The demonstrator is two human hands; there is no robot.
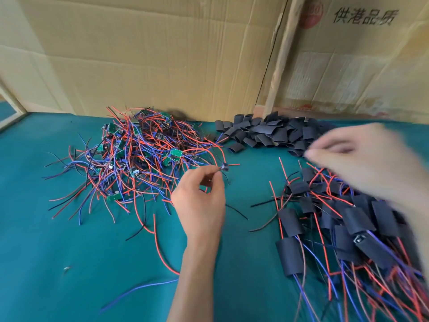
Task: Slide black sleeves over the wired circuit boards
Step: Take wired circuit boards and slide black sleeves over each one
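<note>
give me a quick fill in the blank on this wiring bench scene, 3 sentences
1. The left hand pinches a small wired circuit board by its ____.
2. The blurred right hand hovers near the loose pile of empty black sleeves, made of ____ pieces.
3. The tabletop cloth is ____.

Missing: wires; black; green

Teal cloth table (pixel 58 228) backed by creased cardboard sheets (pixel 151 54) and a wooden post (pixel 282 56)

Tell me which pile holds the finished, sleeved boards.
The pile at the near right, under the blurred right hand: its boards wear black sleeves. The left pile shows bare green boards.
</note>
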